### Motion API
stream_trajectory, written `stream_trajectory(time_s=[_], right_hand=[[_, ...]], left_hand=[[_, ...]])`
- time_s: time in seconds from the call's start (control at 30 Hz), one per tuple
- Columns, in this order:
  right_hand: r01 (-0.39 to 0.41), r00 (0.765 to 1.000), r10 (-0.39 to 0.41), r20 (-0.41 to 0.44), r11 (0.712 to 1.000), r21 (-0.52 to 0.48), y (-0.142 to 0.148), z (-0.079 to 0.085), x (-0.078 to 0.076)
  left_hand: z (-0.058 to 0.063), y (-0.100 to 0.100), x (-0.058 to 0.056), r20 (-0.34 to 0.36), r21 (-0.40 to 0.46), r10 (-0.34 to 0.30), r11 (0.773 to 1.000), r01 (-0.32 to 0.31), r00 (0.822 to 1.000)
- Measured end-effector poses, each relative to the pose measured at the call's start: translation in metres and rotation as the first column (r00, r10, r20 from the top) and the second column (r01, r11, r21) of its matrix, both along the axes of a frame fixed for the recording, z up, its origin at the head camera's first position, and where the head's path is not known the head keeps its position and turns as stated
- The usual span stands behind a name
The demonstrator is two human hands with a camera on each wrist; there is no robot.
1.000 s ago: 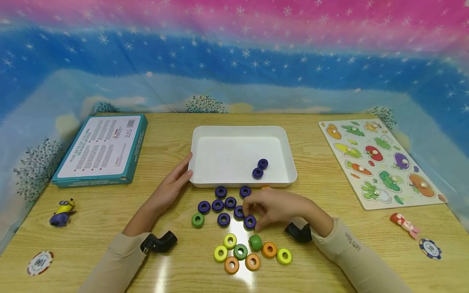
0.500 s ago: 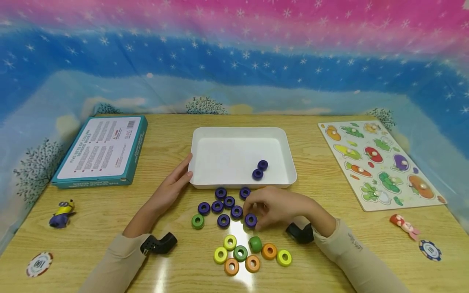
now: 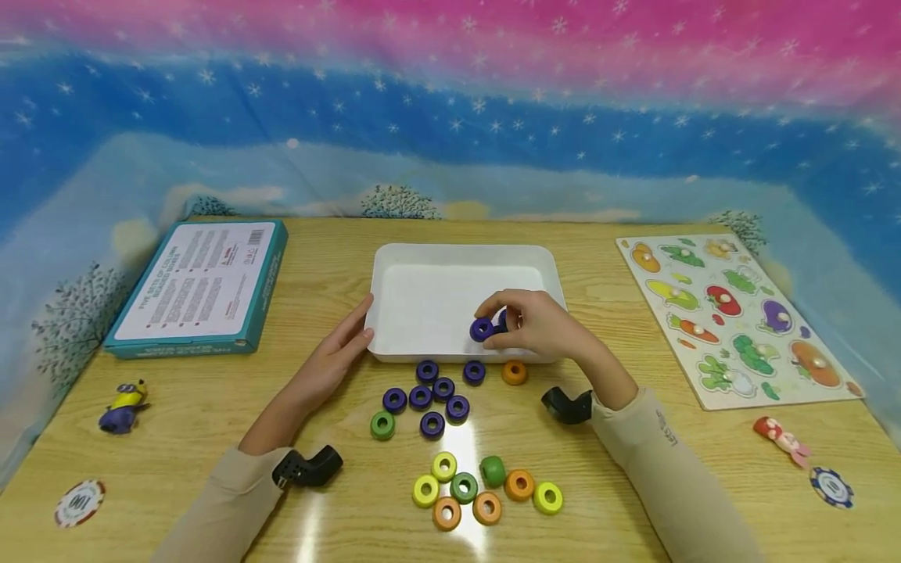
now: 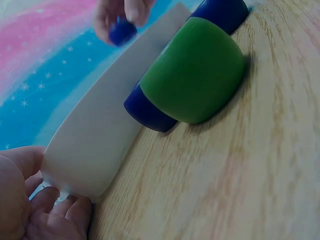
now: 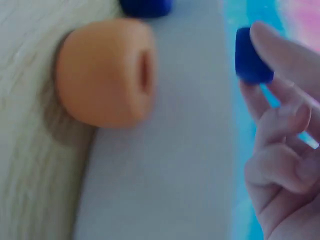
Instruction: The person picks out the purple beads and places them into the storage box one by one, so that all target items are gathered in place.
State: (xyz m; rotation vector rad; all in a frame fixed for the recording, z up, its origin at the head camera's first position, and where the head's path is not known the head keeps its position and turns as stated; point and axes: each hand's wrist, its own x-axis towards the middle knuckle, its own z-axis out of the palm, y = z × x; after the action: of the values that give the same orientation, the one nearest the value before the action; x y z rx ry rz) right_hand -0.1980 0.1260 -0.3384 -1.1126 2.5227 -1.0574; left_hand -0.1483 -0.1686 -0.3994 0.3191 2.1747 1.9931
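Observation:
Over the right part of the white tray (image 3: 408, 353), my right hand (image 3: 542, 324) pinches a dark purple bead (image 3: 482, 329) between thumb and fingers; the right wrist view shows the same bead (image 5: 252, 56) above the tray's rim. Behind those fingers, another purple bead (image 3: 502, 319) in the tray is partly hidden. My left hand (image 3: 327, 363) holds the tray's left side, thumb near the front corner; its curled fingers (image 4: 57, 215) show in the left wrist view. Several purple beads (image 3: 421, 397) lie in front of the tray, with a green bead (image 3: 382, 424) at their left.
An orange bead (image 3: 515, 372) sits by the tray's front wall. Nearer lie several yellow, green and orange beads (image 3: 463, 487). A teal box (image 3: 193, 285) and minion figure (image 3: 123, 407) stand left; a vegetable puzzle board (image 3: 739, 313), small figurine (image 3: 781, 439) and chips (image 3: 832, 487) lie right.
My right hand has picked up a purple bead from the right of the group and carried it up over the tray, uncovering the orange bead. The left hand stays at the tray.

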Motion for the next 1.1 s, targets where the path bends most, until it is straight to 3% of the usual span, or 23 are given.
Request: stream_trajectory(time_s=[0.27, 0.77, 0.97, 1.1], right_hand=[[0.076, 0.995, -0.082, 0.05, 0.99, 0.121, -0.01, -0.011, -0.008], [0.065, 0.997, -0.075, 0.034, 0.969, 0.24, -0.016, -0.016, -0.009], [0.097, 0.994, -0.105, 0.037, 0.979, 0.177, -0.011, -0.004, -0.004], [0.067, 0.998, -0.068, 0.005, 0.994, 0.085, -0.005, 0.006, 0.001]], left_hand=[[0.001, 0.0, -0.002, 0.0, -0.011, -0.003, 1.0, 0.003, 1.0], [0.002, 0.0, -0.001, 0.003, 0.012, -0.018, 1.0, 0.018, 1.0], [0.003, 0.0, -0.001, -0.006, -0.003, -0.009, 1.0, 0.009, 1.0], [0.004, -0.001, -0.001, -0.001, -0.005, -0.004, 1.0, 0.004, 1.0]])
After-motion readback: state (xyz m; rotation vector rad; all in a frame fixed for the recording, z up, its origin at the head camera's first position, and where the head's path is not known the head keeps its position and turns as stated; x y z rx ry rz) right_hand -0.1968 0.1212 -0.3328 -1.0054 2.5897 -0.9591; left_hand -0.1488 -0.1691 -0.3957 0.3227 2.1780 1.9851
